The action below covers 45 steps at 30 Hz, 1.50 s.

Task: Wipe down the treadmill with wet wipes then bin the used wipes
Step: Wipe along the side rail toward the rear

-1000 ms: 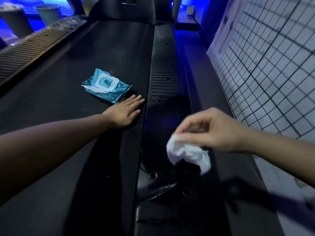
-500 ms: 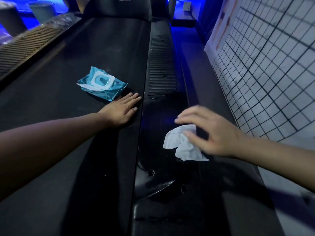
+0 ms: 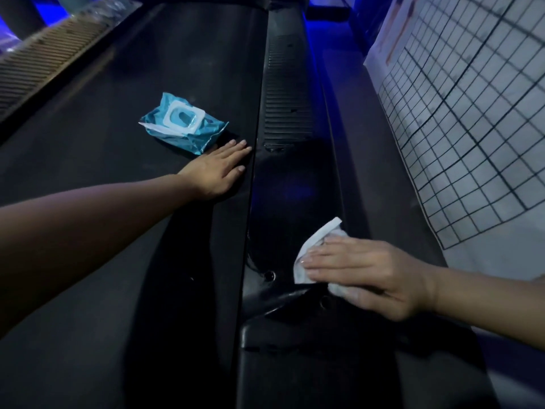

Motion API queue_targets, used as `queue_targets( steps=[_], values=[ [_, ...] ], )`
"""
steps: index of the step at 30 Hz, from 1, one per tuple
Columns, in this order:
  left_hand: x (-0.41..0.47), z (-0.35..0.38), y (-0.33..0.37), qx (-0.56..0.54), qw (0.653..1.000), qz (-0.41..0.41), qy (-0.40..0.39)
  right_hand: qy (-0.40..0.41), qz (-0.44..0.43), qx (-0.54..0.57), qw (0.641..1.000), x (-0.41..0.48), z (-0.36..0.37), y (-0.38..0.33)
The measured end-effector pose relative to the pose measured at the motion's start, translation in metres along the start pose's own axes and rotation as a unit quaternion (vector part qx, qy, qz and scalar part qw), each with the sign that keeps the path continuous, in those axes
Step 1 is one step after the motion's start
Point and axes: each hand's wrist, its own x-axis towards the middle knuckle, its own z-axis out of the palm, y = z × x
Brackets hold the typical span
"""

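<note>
The black treadmill belt (image 3: 165,69) runs up the middle of the view, with a glossy right side rail (image 3: 283,190) beside it. A white wet wipe (image 3: 317,240) lies flat on that rail. My right hand (image 3: 362,276) presses down on the wipe with straight fingers, covering most of it. A blue wet wipe pack (image 3: 182,125) with a white flip lid lies on the belt. Just below the pack, my left hand (image 3: 219,172) rests flat on the belt at its right edge.
The ribbed part of the right rail (image 3: 287,93) continues farther up. A second ribbed rail (image 3: 38,69) lines the belt's left side. A white wall with a black grid pattern (image 3: 472,119) stands close on the right, across a dark strip of floor.
My right hand went from pinching the crumpled wipe in the air to laying it on the rail and pressing it flat, sliding nearer to me. My left hand stayed put.
</note>
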Motion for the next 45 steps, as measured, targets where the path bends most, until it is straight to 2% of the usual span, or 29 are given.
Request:
queue_targets(
  steps=[3,5,7,8,10,12,14,18,26,33,37,39,41,45],
  values=[
    [0.001,0.000,0.000,-0.003,1.000,-0.001,0.008,0.012,0.035,-0.035,0.999,0.000,-0.004,0.019],
    [0.002,0.000,-0.001,-0.004,1.000,0.001,0.007,0.023,0.117,-0.001,0.993,0.015,-0.011,0.028],
    [0.003,0.002,-0.001,0.002,1.000,-0.006,0.001,-0.001,0.193,0.029,0.981,0.034,-0.018,0.032],
    [0.004,0.002,-0.002,0.007,1.000,-0.014,-0.003,-0.022,0.196,0.012,0.980,0.041,-0.018,0.030],
    [0.006,0.003,-0.004,0.018,0.999,-0.035,-0.003,-0.058,0.137,-0.038,0.988,0.044,-0.012,0.018],
    [0.006,0.005,-0.004,0.026,0.999,-0.045,-0.004,-0.101,0.053,-0.046,0.992,0.038,-0.005,-0.001],
    [0.005,0.005,-0.004,0.026,0.999,-0.047,-0.009,-0.153,0.011,-0.050,0.987,0.032,-0.004,-0.015],
    [0.006,0.004,-0.005,0.019,0.999,-0.045,-0.010,-0.207,0.000,-0.070,0.976,0.039,-0.015,-0.019],
    [0.005,0.005,-0.006,0.016,0.999,-0.041,-0.003,-0.277,0.058,-0.082,0.955,0.114,0.008,-0.007],
    [0.006,0.005,-0.007,0.012,0.999,-0.042,-0.010,-0.202,0.218,-0.130,0.946,0.093,-0.038,0.063],
    [0.008,0.005,-0.007,0.012,0.999,-0.037,-0.005,-0.107,0.244,-0.031,0.963,0.048,-0.052,0.075],
    [0.007,0.006,-0.008,0.007,0.999,-0.034,0.001,-0.035,0.238,0.031,0.970,0.027,-0.045,0.064],
    [0.007,0.007,-0.009,0.004,0.999,-0.033,0.002,0.018,0.199,0.039,0.979,0.006,-0.029,0.049],
    [0.007,0.007,-0.011,0.012,0.999,-0.030,0.002,0.032,0.109,0.016,0.993,-0.017,0.002,0.012]
  ],
)
